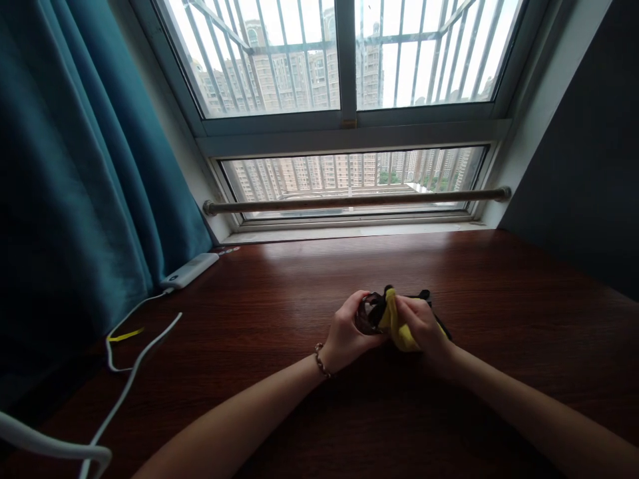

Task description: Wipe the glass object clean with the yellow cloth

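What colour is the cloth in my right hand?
Yellow: the cloth in the right hand shows best in the head view.

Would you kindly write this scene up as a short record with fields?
Left hand: grips dark-framed glasses; beaded bracelet on wrist
Right hand: presses yellow cloth against the glasses
Surface: dark wooden desk
Left side: white power bank, white cables, teal curtain
Behind: barred window, rail
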